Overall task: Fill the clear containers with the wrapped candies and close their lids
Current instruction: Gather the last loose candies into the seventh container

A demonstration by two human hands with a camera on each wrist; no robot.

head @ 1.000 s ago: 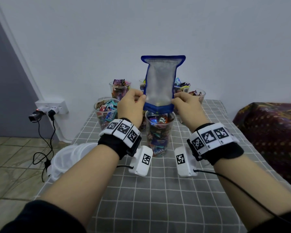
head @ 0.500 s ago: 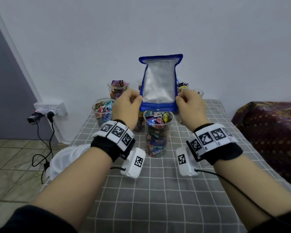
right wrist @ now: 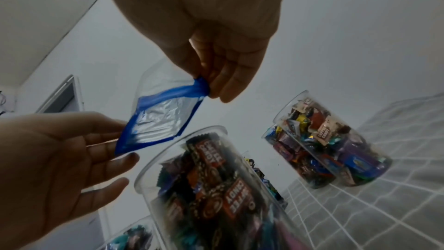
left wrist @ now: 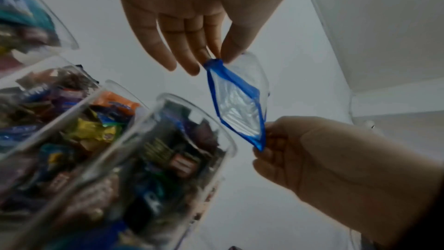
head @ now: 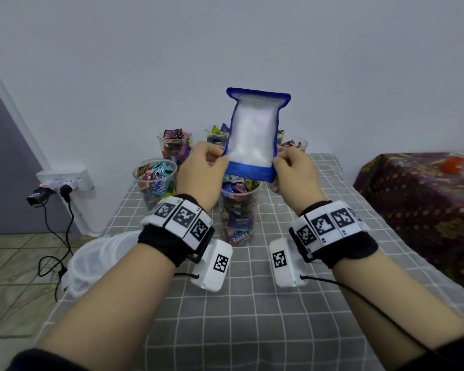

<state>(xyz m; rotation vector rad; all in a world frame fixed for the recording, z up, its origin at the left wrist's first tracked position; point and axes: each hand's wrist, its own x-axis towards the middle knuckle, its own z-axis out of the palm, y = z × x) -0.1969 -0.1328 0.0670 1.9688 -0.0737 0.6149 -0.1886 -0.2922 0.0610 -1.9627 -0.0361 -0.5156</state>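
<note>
Blue-rimmed bag point(head: 255, 137), upended at frame centre over the nearest brimming clear container point(head: 239, 212) (seemingly emptied), mouth pinched wide by left hand point(head: 200, 174) and right hand point(head: 296, 174) to drain wrapped candies point(head: 236, 184)

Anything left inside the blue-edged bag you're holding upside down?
Through the open mouth of the blue-edged bag, pinched at its corners by the left hand and right hand, only crinkled silver lining shows, no candies. Its far closed end is out of sight from below.

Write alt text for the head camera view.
Both hands, left hand and right hand, pinch an upturned blue-edged bag over a candy-filled clear cup on a grey checked tablecloth; more filled cups stand behind.
</note>
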